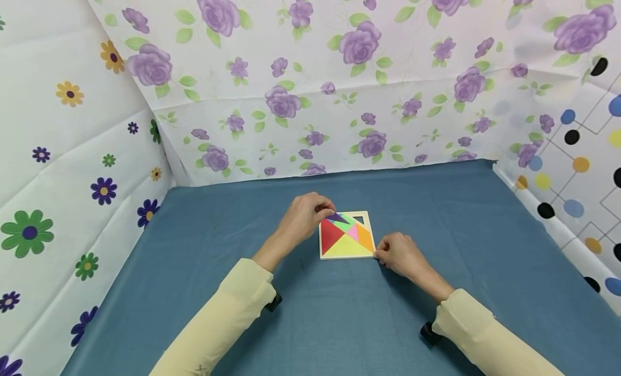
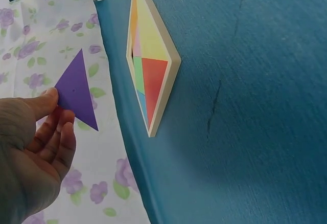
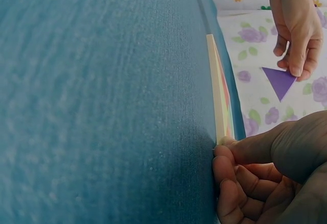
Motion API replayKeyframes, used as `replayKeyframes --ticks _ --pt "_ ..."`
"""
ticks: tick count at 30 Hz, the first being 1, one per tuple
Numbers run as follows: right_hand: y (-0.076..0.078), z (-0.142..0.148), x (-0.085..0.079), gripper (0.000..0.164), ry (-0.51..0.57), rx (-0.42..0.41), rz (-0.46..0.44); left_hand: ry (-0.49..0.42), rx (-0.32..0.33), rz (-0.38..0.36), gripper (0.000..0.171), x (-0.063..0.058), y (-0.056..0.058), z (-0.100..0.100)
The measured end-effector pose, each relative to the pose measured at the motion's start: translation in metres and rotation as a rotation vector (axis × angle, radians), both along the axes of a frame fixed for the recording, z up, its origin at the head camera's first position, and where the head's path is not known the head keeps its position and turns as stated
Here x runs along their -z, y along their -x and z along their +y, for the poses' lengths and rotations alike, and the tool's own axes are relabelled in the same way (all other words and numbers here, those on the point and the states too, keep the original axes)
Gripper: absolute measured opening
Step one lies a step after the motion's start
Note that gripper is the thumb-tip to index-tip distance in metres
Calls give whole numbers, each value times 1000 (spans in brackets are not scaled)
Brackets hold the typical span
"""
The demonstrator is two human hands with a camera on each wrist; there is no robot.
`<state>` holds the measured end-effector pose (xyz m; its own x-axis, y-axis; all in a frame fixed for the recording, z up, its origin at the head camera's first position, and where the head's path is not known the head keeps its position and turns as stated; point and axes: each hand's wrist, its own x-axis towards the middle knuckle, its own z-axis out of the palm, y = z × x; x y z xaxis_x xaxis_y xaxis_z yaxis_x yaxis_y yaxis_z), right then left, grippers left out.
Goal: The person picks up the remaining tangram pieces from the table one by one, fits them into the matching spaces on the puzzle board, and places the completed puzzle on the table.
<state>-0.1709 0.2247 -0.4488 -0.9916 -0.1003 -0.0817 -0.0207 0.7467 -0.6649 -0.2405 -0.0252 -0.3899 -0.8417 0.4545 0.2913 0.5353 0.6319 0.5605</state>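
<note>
My left hand (image 1: 303, 216) pinches a purple triangular tangram piece (image 2: 76, 93) between thumb and fingers. The piece is raised above the far left part of a square wooden tangram tray (image 1: 345, 257). Lying in the tray are a red triangle (image 1: 331, 237), a yellow triangle (image 1: 348, 248), an orange piece (image 1: 365, 237), a pink piece (image 1: 353, 233), and green and blue pieces partly covered in the head view. A dark gap shows at the tray's far right corner. My right hand (image 1: 402, 255) pinches the near right corner of the tray with thumb and index finger.
The tray lies on a blue cloth (image 1: 310, 322) covering the table. A rose-patterned sheet (image 1: 320, 123) hangs along the far edge, with patterned sheets at left (image 1: 73, 193) and right (image 1: 572, 182). Dark wrist cameras sit below both sleeves.
</note>
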Motion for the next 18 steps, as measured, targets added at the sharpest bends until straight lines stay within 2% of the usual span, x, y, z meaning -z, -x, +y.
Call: replayKeyframes --ticks 12,18 --pt "0 1 0 11 14 1 -4 -22 54 -31 9 2 12 11" --pt "0 -1 0 11 8 14 -8 4 52 -23 9 2 18 17"
